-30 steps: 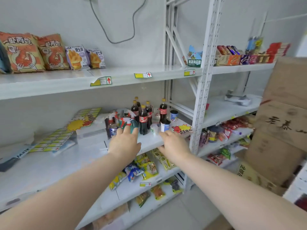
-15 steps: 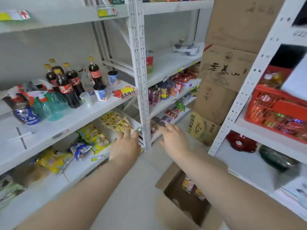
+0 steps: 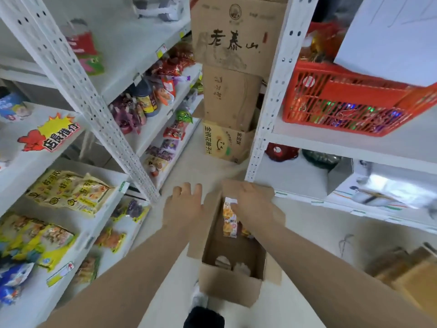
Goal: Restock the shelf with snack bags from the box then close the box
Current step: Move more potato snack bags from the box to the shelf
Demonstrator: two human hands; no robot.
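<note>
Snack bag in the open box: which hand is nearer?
Right. The right hand is at the top edge of the snack bag, over the box; a grip can't be confirmed. The left hand hangs apart, left of the bag, over the left flap.

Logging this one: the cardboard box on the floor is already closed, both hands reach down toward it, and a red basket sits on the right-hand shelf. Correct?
Not closed: the head view shows the box open, flaps spread, a snack bag standing inside. The rest holds: the left hand and right hand reach down toward it, and the red basket sits on the right-hand shelf.
</note>
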